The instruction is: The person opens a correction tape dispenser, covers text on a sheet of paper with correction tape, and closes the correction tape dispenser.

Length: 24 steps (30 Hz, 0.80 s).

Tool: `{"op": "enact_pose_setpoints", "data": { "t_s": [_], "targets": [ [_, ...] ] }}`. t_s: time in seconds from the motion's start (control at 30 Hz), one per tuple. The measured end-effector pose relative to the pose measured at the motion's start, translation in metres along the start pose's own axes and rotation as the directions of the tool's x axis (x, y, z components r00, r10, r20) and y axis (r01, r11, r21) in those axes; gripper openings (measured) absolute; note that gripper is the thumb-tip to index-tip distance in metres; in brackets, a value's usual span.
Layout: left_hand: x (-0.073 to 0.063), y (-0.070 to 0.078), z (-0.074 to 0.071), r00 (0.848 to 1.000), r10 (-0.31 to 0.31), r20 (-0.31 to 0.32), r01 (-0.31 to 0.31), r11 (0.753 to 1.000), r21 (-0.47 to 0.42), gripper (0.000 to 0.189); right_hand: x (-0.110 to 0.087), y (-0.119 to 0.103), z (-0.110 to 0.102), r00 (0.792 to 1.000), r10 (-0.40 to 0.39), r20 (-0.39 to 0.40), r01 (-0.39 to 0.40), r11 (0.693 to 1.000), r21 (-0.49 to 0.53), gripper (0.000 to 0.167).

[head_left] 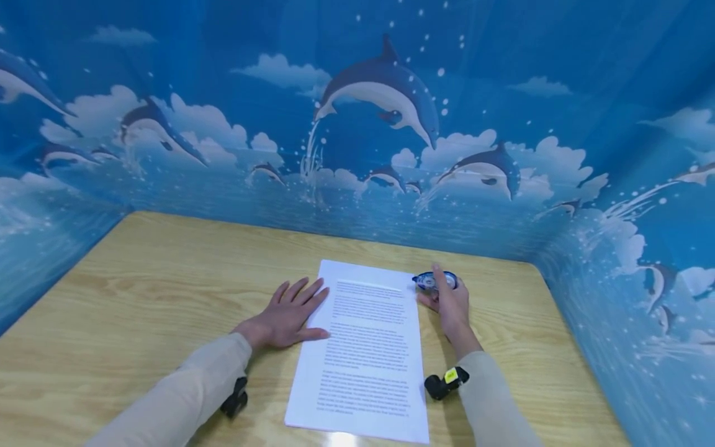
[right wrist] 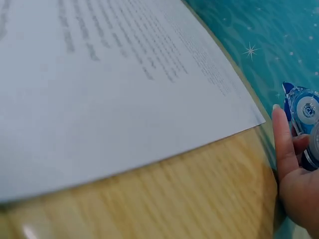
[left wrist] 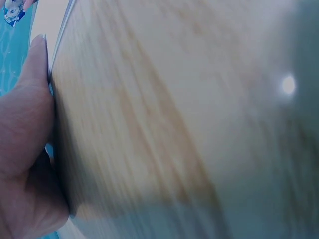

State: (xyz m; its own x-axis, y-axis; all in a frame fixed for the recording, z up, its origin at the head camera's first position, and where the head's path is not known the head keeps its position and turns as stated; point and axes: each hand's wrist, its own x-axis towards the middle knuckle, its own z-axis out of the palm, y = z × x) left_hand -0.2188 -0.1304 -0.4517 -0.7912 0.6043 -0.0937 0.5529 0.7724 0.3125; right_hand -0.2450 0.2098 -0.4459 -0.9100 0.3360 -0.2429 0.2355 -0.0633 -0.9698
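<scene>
A printed sheet of paper (head_left: 368, 360) lies on the table, its lines of text facing up. Spread flat, my left hand (head_left: 293, 313) rests with its fingertips on the sheet's left edge. In the left wrist view the thumb of the left hand (left wrist: 27, 114) reaches the paper's edge. My right hand (head_left: 449, 304) grips a blue, clear-cased correction tape (head_left: 430, 281) just off the sheet's upper right edge. The right wrist view shows the correction tape (right wrist: 305, 110) raised in the right hand (right wrist: 299, 184), partly cut off by the frame. A pale strip crosses the top text lines.
The wood-grain table (head_left: 184, 279) extends on both sides of the sheet. A blue curtain (head_left: 223, 167) printed with dolphins hangs along its back and sides. A small black camera (head_left: 447, 382) sits at the right wrist, another (head_left: 234, 397) at the left.
</scene>
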Motion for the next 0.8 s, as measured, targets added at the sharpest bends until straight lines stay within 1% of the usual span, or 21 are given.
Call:
{"op": "enact_pose_setpoints", "data": {
  "t_s": [0.1,0.17,0.23,0.3,0.43,0.5,0.6,0.7,0.8],
  "targets": [
    [0.002,-0.005,0.007,1.0,0.004,-0.021,-0.004,1.0,-0.009,0.089,-0.001,0.0,-0.001,1.0,0.001,0.003,-0.001,0.999,0.043,0.064],
    [0.002,-0.005,0.007,1.0,0.005,-0.021,-0.005,1.0,-0.005,0.089,-0.001,0.0,-0.001,1.0,0.008,-0.007,-0.008,0.997,0.075,0.058],
    [0.002,-0.005,0.007,1.0,0.001,-0.017,-0.001,1.0,0.0,0.089,-0.003,0.0,-0.002,1.0,0.02,-0.019,-0.018,0.993,0.119,0.055],
    [0.003,-0.004,0.006,1.0,-0.003,-0.014,0.003,1.0,0.003,0.089,-0.006,0.0,-0.002,0.999,0.033,-0.024,-0.029,0.984,0.175,0.054],
    [0.003,-0.004,0.006,1.0,-0.007,-0.007,0.007,1.0,-0.007,0.088,-0.015,0.001,-0.001,0.998,0.055,-0.036,-0.042,0.957,0.286,0.049],
    [0.004,-0.004,0.005,1.0,-0.004,-0.005,0.004,1.0,-0.016,0.088,-0.022,0.001,0.002,0.998,0.053,-0.032,-0.04,0.949,0.313,0.045],
    [0.003,-0.004,0.004,1.0,-0.003,-0.003,0.002,1.0,-0.026,0.088,-0.034,0.0,0.009,0.999,0.046,-0.024,-0.037,0.953,0.302,0.044],
    [0.003,-0.005,0.005,1.0,-0.008,-0.003,0.008,1.0,-0.02,0.088,-0.043,-0.001,0.02,1.0,0.024,-0.016,-0.019,0.965,0.262,0.046],
    [0.004,-0.005,0.006,1.0,-0.006,-0.009,0.006,1.0,-0.01,0.088,-0.048,-0.001,0.032,0.999,-0.004,-0.038,0.012,0.974,0.226,0.049]
  ]
}}
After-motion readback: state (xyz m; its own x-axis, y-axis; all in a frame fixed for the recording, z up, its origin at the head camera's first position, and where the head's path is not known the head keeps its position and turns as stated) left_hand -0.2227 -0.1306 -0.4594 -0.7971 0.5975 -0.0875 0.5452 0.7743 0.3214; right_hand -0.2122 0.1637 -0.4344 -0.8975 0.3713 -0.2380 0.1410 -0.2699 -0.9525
